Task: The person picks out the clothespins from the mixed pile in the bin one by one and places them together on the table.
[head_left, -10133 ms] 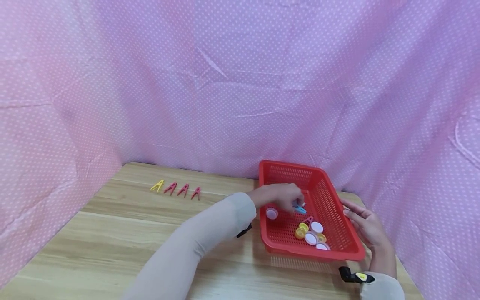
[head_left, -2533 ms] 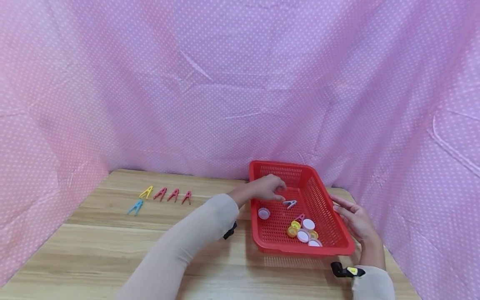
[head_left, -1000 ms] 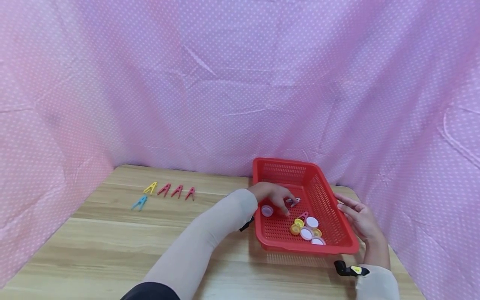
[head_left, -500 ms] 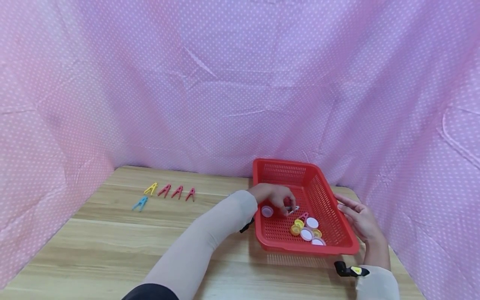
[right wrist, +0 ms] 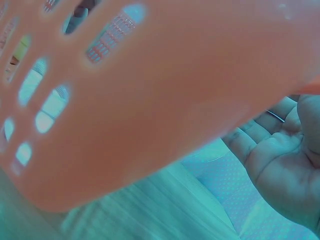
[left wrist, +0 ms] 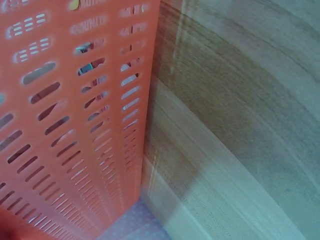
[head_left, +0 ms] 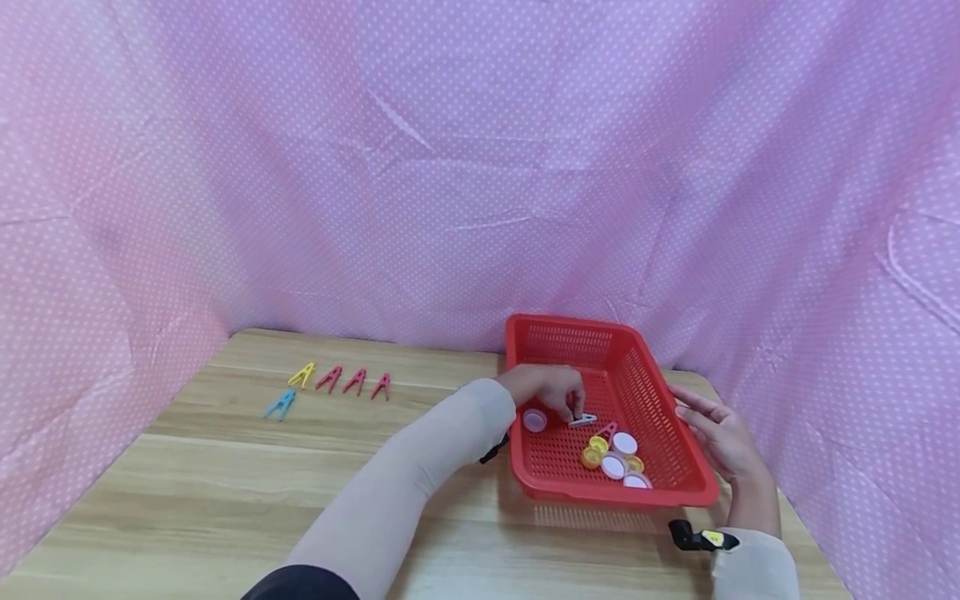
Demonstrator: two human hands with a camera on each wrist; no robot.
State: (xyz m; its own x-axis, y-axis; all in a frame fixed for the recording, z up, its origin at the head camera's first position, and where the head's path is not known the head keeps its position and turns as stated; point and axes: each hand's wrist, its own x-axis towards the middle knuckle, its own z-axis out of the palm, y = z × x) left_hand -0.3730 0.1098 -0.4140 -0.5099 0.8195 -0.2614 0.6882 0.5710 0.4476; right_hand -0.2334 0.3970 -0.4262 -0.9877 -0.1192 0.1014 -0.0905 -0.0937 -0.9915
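Inside the red plastic basket (head_left: 555, 493), my left hand (head_left: 558, 390) reaches down with fingertips pinching one end of a whitish clothespin (head_left: 585, 420). My right hand (head_left: 723, 437) holds the basket's right rim from outside, fingers along the wall and thumb at the edge. In the right wrist view, the right palm (right wrist: 282, 170) shows below the rim. A pink clothespin (head_left: 609, 430) lies in the basket near white round caps (head_left: 625, 443) and yellow caps (head_left: 592, 457). A pale pink cap (head_left: 534, 420) sits by the left wall. The left wrist view shows only the basket's slotted side (left wrist: 65, 125) and wood.
On the wooden table (head_left: 247, 492) to the left stand a yellow clothespin (head_left: 302, 374), three pink clothespins (head_left: 356, 381) in a row with it, and a blue clothespin (head_left: 281, 404) in front. A pink dotted curtain (head_left: 450, 167) hangs behind and at both sides.
The blue clothespin went from the basket to the table, below the yellow one. My left hand came back into the basket and closed its fingertips on the whitish clothespin. The right hand stays at the rim.
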